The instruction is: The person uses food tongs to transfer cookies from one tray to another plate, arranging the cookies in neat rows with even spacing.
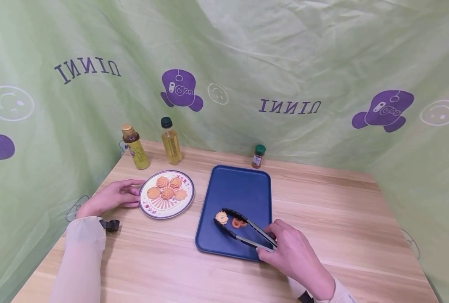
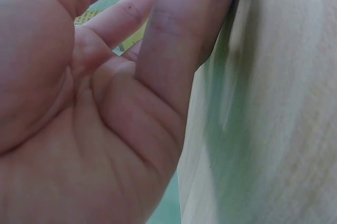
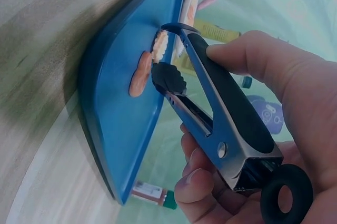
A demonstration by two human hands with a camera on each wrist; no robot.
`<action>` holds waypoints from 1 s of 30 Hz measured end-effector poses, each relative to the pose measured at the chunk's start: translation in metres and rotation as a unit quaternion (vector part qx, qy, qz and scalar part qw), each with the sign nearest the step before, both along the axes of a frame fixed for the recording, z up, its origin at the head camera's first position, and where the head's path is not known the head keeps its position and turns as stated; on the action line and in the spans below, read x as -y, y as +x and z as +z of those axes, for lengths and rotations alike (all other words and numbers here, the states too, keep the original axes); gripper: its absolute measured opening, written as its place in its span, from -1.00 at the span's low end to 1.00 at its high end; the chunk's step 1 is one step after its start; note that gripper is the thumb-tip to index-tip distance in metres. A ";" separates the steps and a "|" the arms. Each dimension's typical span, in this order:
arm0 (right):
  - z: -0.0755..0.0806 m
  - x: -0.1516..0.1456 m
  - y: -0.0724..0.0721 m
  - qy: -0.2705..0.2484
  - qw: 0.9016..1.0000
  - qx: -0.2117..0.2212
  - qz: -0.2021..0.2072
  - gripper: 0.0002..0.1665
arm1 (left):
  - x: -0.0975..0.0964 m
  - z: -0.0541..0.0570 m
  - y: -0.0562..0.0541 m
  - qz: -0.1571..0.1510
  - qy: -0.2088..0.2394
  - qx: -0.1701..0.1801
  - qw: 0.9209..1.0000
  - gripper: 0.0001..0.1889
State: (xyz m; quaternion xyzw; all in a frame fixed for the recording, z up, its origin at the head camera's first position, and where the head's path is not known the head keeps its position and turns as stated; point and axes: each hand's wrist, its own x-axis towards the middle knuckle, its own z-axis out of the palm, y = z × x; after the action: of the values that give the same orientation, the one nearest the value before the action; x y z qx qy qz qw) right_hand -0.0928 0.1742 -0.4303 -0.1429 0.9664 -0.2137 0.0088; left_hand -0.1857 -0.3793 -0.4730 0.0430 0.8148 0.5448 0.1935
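Observation:
My right hand [image 1: 290,248] holds a pair of metal tongs [image 3: 208,84] with black grips and tips, pointing at the blue tray [image 1: 239,189]. Between the spread tong tips is a pale ridged cookie [image 1: 221,217]. A reddish-brown pretzel-shaped cookie [image 1: 239,222] lies on the tray beside it, within the tongs' span in the head view. On the left, my left hand [image 1: 114,197] rests on the table with its fingertips at the near-left rim of a round plate [image 1: 164,213]. Several cookies [image 1: 167,193] lie on that plate, some of them swirled.
Behind the plate stand a yellow-labelled bottle [image 1: 138,153] with a tan cap and a clear bottle of yellow liquid [image 1: 172,147]. A small green-capped spice jar [image 1: 258,158] stands beyond the tray. A green printed curtain [image 1: 304,75] borders the wooden table [image 1: 323,198].

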 end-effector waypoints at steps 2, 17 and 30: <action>0.000 0.001 -0.001 -0.003 1.000 0.003 -0.002 -0.64 | 0.000 -0.002 -0.001 0.001 0.001 -0.003 1.000 -0.20; 0.002 0.027 -0.019 -0.032 0.999 -0.031 0.032 -0.64 | -0.004 0.000 0.001 0.017 -0.017 -0.002 1.000 -0.21; -0.008 0.077 -0.035 -0.069 0.992 -0.059 0.088 -0.68 | -0.005 0.000 0.000 0.013 -0.004 0.001 1.000 -0.21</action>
State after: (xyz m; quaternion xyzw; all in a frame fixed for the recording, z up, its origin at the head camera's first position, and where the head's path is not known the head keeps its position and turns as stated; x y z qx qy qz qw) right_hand -0.1275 0.0972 -0.4381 -0.2398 0.9320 -0.2690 -0.0392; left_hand -0.1854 -0.3748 -0.4728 0.0308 0.8170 0.5444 0.1877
